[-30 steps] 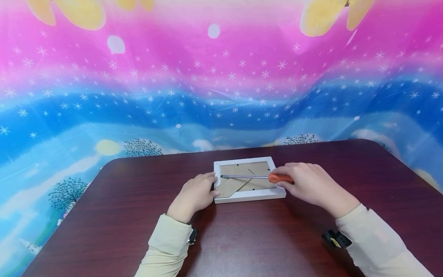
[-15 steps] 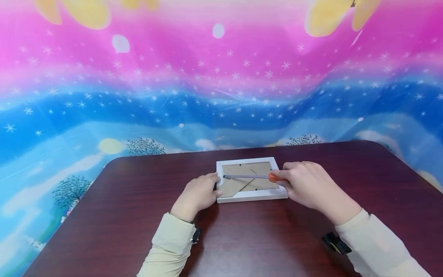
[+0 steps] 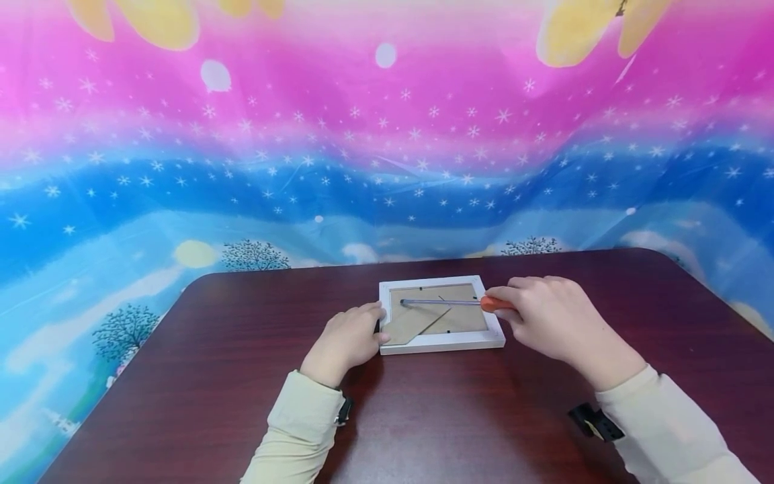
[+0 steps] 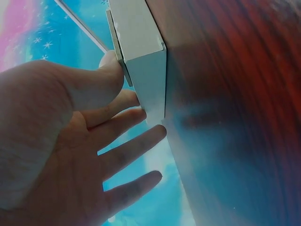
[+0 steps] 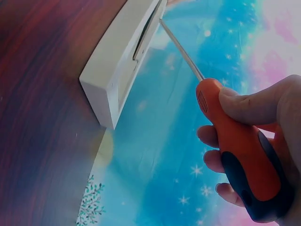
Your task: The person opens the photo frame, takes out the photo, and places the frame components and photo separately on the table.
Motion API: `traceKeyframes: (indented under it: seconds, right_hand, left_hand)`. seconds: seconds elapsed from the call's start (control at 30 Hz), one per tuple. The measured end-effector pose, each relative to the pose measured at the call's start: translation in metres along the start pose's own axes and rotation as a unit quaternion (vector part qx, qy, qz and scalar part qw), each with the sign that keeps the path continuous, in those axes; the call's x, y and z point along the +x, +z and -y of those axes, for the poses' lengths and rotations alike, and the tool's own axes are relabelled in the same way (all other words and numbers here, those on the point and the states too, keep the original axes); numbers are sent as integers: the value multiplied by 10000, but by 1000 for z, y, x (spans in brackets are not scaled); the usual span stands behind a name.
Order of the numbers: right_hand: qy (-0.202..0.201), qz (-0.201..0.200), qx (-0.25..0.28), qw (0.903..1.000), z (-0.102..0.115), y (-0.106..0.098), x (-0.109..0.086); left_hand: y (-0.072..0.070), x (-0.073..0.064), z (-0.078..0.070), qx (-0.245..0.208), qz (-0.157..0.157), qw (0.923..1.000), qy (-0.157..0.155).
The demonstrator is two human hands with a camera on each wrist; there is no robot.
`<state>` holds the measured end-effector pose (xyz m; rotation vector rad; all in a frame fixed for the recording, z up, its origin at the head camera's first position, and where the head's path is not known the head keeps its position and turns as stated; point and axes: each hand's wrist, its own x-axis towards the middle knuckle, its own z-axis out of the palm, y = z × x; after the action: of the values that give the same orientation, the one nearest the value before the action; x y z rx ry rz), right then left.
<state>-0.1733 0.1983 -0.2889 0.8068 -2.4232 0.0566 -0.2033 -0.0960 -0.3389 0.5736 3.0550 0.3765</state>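
Observation:
A white picture frame (image 3: 456, 341) lies face down on the table, its brown backing board (image 3: 465, 314) and angled stand flap (image 3: 404, 329) upward. My left hand (image 3: 345, 339) holds the frame's left side. In the left wrist view, the thumb presses the flap's edge (image 4: 123, 70) at the corner while the other fingers extend along the side. My right hand (image 3: 547, 316) grips a flat-blade screwdriver (image 5: 244, 146) by its orange and black handle. Its shaft points left across the backing, tip near the board's left end; whether the tip touches cannot be told.
The dark reddish-brown table (image 3: 423, 417) has rounded far corners. Several small black tabs sit around the backing's edge inside the frame. A pink and blue snowflake-printed cloth (image 3: 363, 148) hangs behind the table.
The screwdriver tip has moved right, away from the frame's left inner edge, and the handle has drawn back right with my right hand. My left hand stays on the frame.

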Motion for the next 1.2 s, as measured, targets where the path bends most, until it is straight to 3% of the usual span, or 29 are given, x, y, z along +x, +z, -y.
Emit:
traceKeyframes:
  seconds: [0.17, 0.4, 0.53, 0.67, 0.9, 1.2]
  right_hand:
    - [265, -63, 48, 9996, -8, -3, -2]
    - [836, 337, 147, 9958, -16, -10, -3]
    - [1048, 293, 130, 9940, -21, -13, -4]
    - [1262, 374, 144, 9912, -26, -16, -5]
    - [1417, 757, 99, 9870, -41, -32, -8]
    - [1522, 914, 26, 9841, -56, -47, -15]
  left_hand:
    - [-1, 0, -3, 207, -28, 9998, -53]
    - [-2, 0, -11, 442, -12, 9990, -69]
    - [-2, -1, -14, 511, -52, 9986, -85]
    - [-1, -1, -13, 296, 27, 9995, -112]
    - [-1, 1, -6, -243, 417, 9984, 300]
    - [-1, -2, -7, -19, 430, 9986, 318]
